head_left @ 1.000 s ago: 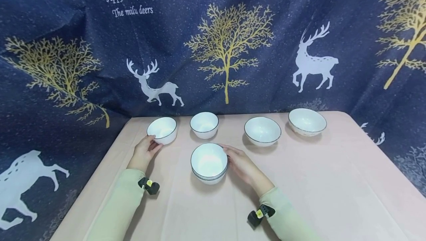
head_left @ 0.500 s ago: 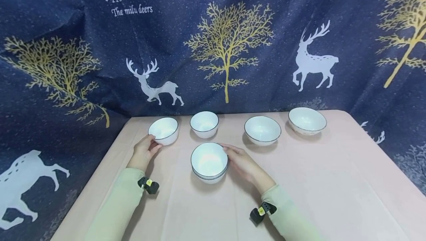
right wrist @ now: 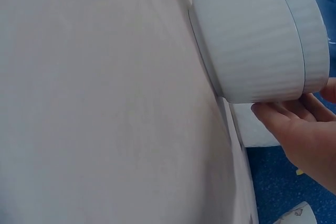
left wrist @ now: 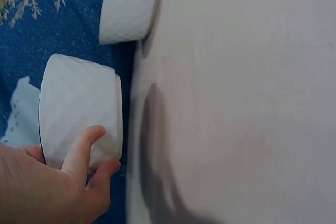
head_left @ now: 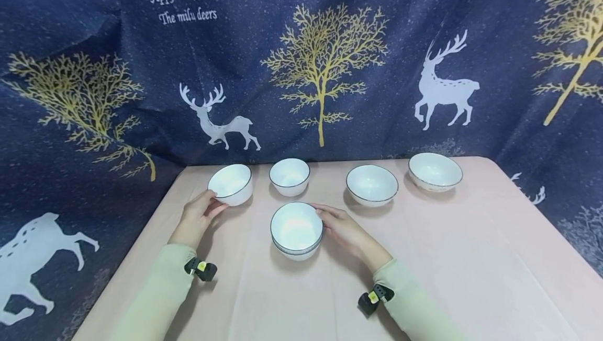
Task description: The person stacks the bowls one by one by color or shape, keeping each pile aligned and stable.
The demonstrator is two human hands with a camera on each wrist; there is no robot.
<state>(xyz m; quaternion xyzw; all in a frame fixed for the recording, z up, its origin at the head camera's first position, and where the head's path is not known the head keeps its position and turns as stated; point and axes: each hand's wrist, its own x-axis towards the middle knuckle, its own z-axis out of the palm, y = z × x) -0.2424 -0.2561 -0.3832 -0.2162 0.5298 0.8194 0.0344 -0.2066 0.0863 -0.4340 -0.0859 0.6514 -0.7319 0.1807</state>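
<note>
My left hand [head_left: 194, 219] grips a white bowl [head_left: 232, 182] with a dark rim at the back left of the table. In the left wrist view a gap shows between this bowl's base [left wrist: 118, 119] and the table, and my fingers lie along its ribbed side. Near the middle stands a stack of nested white bowls [head_left: 297, 230]. My right hand [head_left: 346, 232] holds the stack by its right side, thumb at the rim and fingers low against the wall, as the right wrist view of the stacked bowls [right wrist: 257, 40] shows.
Another white bowl [head_left: 289, 178] sits behind the stack. Two wider bowls, one nearer [head_left: 372, 185] and one farther right [head_left: 435, 171], stand along the back. A pink cloth covers the table [head_left: 471, 257]; a dark blue curtain [head_left: 235, 58] hangs right behind it.
The left bowl has risen slightly off the table in my left hand, and my left forearm has shifted a little outward. My right hand stays at the stack.
</note>
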